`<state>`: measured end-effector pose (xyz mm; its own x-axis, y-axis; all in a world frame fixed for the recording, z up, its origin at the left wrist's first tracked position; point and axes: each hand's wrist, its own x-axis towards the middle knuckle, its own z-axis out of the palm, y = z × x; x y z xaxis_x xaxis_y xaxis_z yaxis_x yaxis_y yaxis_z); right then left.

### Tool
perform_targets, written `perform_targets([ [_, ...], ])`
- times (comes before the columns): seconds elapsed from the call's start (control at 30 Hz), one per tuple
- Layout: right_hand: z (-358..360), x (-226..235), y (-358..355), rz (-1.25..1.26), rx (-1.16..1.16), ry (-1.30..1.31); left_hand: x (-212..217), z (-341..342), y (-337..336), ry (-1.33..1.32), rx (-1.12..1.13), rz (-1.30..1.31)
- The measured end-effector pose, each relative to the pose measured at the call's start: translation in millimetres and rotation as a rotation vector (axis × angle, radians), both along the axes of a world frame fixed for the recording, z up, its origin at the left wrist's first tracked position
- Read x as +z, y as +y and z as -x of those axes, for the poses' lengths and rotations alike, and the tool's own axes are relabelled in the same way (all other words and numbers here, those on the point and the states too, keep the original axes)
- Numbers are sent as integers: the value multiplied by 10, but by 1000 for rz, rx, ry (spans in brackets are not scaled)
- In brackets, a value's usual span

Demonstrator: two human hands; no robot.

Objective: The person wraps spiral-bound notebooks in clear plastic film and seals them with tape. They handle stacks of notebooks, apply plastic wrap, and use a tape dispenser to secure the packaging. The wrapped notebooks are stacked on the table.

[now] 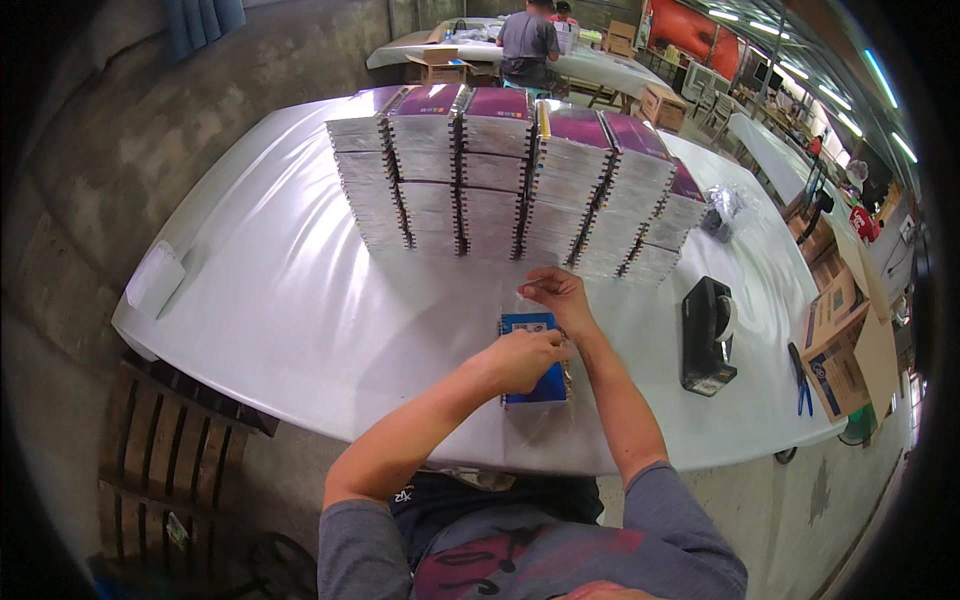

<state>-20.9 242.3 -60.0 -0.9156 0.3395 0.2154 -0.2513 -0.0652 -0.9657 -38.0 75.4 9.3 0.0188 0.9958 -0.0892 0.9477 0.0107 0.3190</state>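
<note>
Here, in the head view, the blue notebook (pixel 532 360) lies flat on the white counter (pixel 300 310) just below the middle of the frame, inside a clear plastic sleeve (pixel 530 415) whose glossy edge shows past its lower end. Its long axis runs up and down the picture, straight away from your body.

Your left hand (pixel 522 360) sits curled on top of the notebook's middle, pressing it down; the fingers are bent, though you cannot tell whether they pinch the sleeve or only rest on it. Your right hand (pixel 556 292) is at the notebook's upper end, fingertips pinched on the sleeve's upper edge, toward the stacks. So the left hand is on the body of the thing, the right hand at its open far end.

Above them, stacks of wrapped notebooks (pixel 510 185) stand in a row. To the right of centre a black tape dispenser (pixel 707 335) rests well apart from both hands, and blue scissors (pixel 802 385) lie near the counter's right edge.
</note>
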Motion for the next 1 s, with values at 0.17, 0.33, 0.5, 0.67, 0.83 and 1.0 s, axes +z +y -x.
perform_targets([
  [0.17, 24, 54, 1, 25, -130, -94, 33, -23, 41, -29, 27, 25],
  [0.33, -15, 137, 22, 433, -142, -160, -38, 8, 41, -68, 123, 24],
  [0.5, 32, 120, 39, 457, -119, -164, -156, 48, 33, -27, 77, -107],
  [0.67, -35, 184, 227, 158, -164, 49, -53, 48, 5, -104, 163, -81],
  [0.83, -648, 912, 132, -536, 291, -89, -168, 73, -34, -113, 146, -158],
  [1.0, -684, 894, -212, -1091, 410, -237, -141, 114, -3, -156, 141, 40],
])
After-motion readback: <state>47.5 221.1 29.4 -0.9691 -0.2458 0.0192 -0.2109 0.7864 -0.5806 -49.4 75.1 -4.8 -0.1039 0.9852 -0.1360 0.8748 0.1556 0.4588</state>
